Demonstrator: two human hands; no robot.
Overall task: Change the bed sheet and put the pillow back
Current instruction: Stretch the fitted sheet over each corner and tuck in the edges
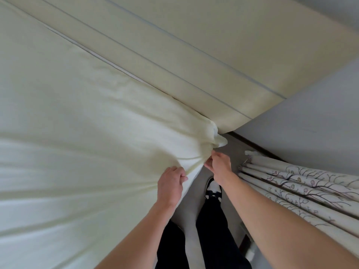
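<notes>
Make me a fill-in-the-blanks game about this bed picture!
1. Both hands are gripping the pale ____ at the bed's corner.
2. The left hand and the right hand are both at the bed's ____.
3. The curtain on the right is printed with ____.
4. The person's trousers are ____ in colour.

Missing words: sheet; corner; branches; black

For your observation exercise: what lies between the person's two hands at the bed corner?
In the head view, a gathered fold of the pale sheet spans from the left hand to the right hand.
</notes>
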